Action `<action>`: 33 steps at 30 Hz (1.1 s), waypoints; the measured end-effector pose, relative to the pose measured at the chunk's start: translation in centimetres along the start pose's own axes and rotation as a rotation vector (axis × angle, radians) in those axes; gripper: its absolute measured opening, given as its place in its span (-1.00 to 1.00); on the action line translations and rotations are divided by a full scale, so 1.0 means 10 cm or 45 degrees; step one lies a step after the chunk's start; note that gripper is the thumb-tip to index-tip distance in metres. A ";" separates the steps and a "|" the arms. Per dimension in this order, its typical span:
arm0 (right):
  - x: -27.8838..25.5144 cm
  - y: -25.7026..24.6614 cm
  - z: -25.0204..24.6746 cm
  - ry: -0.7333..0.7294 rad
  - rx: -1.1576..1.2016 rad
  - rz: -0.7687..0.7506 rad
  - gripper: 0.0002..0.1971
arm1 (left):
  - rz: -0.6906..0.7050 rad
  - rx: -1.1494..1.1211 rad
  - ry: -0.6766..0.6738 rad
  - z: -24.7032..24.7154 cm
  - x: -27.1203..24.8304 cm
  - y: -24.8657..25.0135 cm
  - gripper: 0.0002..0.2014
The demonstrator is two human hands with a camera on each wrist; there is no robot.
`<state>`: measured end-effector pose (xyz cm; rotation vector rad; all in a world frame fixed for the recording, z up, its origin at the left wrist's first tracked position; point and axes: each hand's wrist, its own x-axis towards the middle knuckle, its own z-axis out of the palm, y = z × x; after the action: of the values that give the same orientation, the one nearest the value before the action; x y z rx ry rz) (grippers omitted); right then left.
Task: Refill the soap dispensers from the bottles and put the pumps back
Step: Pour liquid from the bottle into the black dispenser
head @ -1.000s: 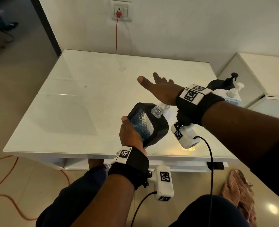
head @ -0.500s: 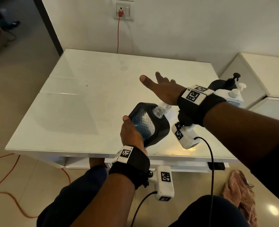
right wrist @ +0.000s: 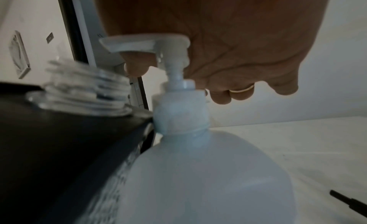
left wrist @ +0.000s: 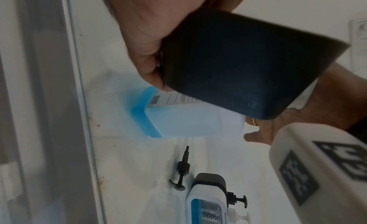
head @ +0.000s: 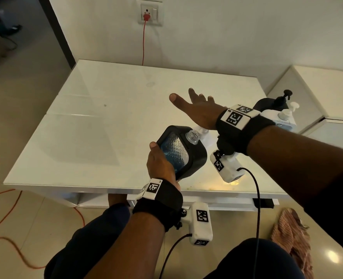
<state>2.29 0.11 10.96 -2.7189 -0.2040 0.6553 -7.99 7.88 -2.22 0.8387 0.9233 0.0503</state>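
My left hand (head: 160, 164) grips a black-framed soap dispenser (head: 183, 152) with blue soap inside. It is tilted, and its clear threaded neck (head: 192, 135) is open with no pump on it. The neck sits right beside the white refill bottle (right wrist: 208, 172). My right hand (head: 196, 109) lies flat, fingers straight, with the palm on the bottle's pump head (right wrist: 143, 43). In the left wrist view the bottle (left wrist: 188, 122) shows blue soap at its base. A loose black pump (left wrist: 181, 172) lies on the table.
On the white glass table (head: 106, 127), at the right edge, stand a white-framed dispenser (head: 273, 117), a black one (head: 267, 103) and a white pump top (head: 287, 113). A low white cabinet (head: 327, 93) is beyond them. A cloth (head: 291, 238) lies on the floor.
Both hands keep almost the same places; only the head view has shifted slightly.
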 end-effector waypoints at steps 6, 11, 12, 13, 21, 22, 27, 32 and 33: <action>-0.01 0.00 0.07 0.055 -0.038 0.018 0.05 | 0.010 0.005 0.015 -0.01 0.03 -0.04 -0.52; 0.00 0.01 0.06 0.022 -0.016 0.025 0.07 | -0.044 -0.032 0.001 0.00 0.03 -0.02 -0.54; 0.01 0.01 0.05 0.003 0.009 0.021 0.07 | -0.027 -0.027 -0.004 0.01 0.01 -0.02 -0.54; 0.00 0.01 0.04 -0.011 0.028 0.017 0.07 | -0.015 -0.019 -0.005 0.01 0.00 -0.02 -0.54; 0.00 0.01 -0.02 -0.081 0.098 -0.030 0.05 | -0.008 -0.026 0.007 0.01 0.03 -0.03 -0.50; 0.01 0.02 -0.02 -0.086 0.108 -0.035 0.05 | -0.008 -0.029 0.005 0.01 0.04 -0.03 -0.52; 0.02 0.04 -0.02 -0.007 0.037 -0.044 0.06 | -0.013 -0.041 -0.003 0.03 0.04 -0.03 -0.52; 0.00 0.00 0.06 0.053 -0.044 -0.028 0.07 | -0.034 -0.046 0.001 0.01 0.05 -0.02 -0.46; 0.00 -0.01 0.06 0.054 -0.064 -0.024 0.07 | -0.027 -0.040 0.003 0.00 0.05 -0.01 -0.45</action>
<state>1.99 0.33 10.50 -2.7725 -0.2378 0.5939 -7.72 7.96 -2.65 0.8002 0.9313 0.0475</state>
